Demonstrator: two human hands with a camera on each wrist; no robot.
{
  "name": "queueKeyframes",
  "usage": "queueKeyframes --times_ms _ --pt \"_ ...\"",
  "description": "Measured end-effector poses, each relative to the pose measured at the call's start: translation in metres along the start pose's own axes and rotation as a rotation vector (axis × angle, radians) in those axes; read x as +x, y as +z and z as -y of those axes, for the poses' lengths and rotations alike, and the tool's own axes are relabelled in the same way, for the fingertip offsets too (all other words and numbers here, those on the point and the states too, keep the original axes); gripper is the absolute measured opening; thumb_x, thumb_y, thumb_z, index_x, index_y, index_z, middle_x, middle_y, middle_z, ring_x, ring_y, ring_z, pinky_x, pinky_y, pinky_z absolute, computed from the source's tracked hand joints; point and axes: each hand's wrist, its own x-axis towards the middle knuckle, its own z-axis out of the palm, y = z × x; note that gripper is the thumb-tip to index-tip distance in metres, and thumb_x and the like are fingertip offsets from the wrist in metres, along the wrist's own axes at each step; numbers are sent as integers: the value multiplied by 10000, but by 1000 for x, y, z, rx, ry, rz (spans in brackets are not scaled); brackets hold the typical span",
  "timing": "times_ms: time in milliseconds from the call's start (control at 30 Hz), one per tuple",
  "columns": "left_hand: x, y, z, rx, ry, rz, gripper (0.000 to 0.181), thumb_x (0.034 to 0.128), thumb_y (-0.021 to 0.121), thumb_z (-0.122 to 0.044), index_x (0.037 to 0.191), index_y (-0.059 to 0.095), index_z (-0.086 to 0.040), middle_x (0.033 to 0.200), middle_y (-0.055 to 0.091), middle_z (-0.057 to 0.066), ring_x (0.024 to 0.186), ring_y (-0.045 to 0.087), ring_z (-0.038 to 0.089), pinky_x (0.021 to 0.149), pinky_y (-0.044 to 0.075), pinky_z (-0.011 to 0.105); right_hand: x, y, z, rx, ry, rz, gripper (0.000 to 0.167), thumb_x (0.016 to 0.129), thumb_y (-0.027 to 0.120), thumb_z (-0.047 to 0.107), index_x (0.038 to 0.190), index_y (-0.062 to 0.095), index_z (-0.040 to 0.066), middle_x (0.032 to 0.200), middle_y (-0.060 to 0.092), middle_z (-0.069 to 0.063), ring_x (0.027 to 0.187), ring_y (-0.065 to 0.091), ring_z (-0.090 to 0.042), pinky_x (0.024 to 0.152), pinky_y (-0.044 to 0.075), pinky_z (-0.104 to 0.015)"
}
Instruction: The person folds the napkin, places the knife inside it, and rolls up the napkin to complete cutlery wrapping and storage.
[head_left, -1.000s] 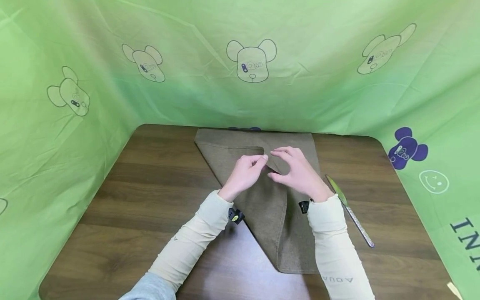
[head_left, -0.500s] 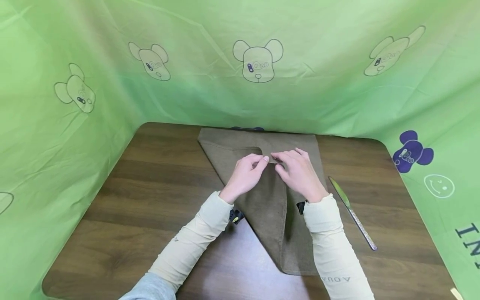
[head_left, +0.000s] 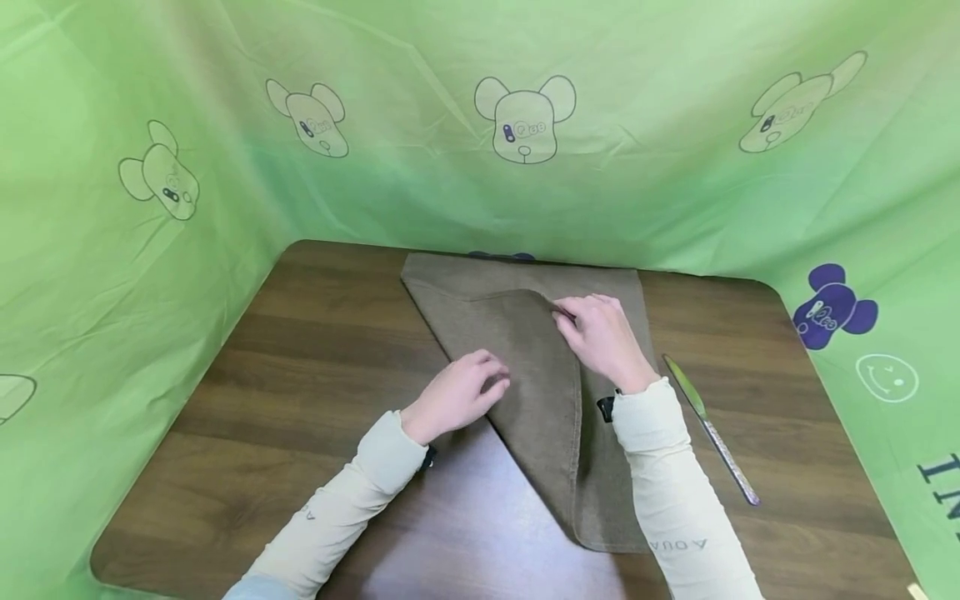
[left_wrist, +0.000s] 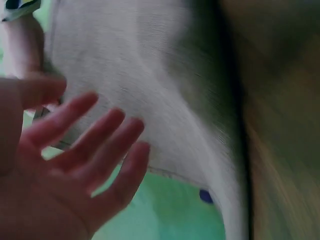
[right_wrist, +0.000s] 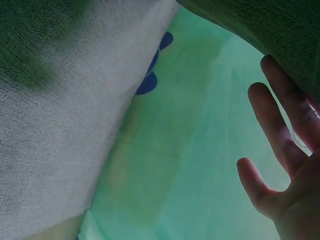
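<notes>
A brown-grey cloth napkin (head_left: pixel 525 375) lies on the table, folded over at a slant with the fold along its left side. My right hand (head_left: pixel 603 337) pinches the flap's free corner between thumb and index finger and holds it slightly raised. From underneath, the right wrist view shows the lifted cloth (right_wrist: pixel 295 35) and the right hand (right_wrist: pixel 300 165), its other fingers spread. My left hand (head_left: pixel 461 392) hovers around the slanted fold, fingers loosely bent and holding nothing. In the left wrist view this left hand (left_wrist: pixel 85 170) has its fingers apart, with cloth (left_wrist: pixel 100 55) beyond.
A table knife (head_left: pixel 708 425) with a patterned handle lies right of the napkin, near my right forearm. The brown wooden table (head_left: pixel 247 417) is enclosed by a green printed curtain (head_left: pixel 420 192) at the back and sides.
My left hand has let go of the flap's corner and moved down and left. The right hand has closed its fingers on that corner and now holds it alone.
</notes>
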Motion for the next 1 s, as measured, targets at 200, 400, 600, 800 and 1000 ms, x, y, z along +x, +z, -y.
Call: queueKeyframes --times_ms 200,400,600,800,1000 --pt "-20 4 7 169 102 214 326 969 558 -287 1266 634 -177 1357 518 84 1170 552 255 917 472 434 4 0 -3 29 -3 -8 159 897 631 91 1003 727 23 905 745 -136 783 687 -315 811 466 -516" --pt "-24 7 10 213 87 260 358 964 562 -280 1307 600 -184 1431 447 113 1277 479 285 960 439 463 8 -2 -7 65 -3 -29 156 897 632 80 1004 723 11 847 735 -141 715 667 -301 725 495 -465" --pt "-24 10 12 215 47 284 417 958 569 -280 1362 547 -178 1462 424 124 1353 416 269 1016 408 479 11 -4 -11 88 67 -2 175 917 614 92 1042 716 24 805 713 -128 632 581 -262 640 469 -434" --pt "-20 13 13 215 17 314 463 964 560 -295 1409 501 -182 1514 372 137 1416 348 290 1060 380 501 15 -9 -15 83 118 13 189 941 586 126 1061 709 47 755 676 -122 638 552 -262 643 445 -434" --pt "-17 15 11 212 -19 347 494 972 550 -313 1443 462 -193 1551 319 139 1441 307 321 1092 351 513 19 -13 -17 69 118 -5 187 943 583 136 1046 706 40 730 655 -116 601 513 -251 628 424 -406"
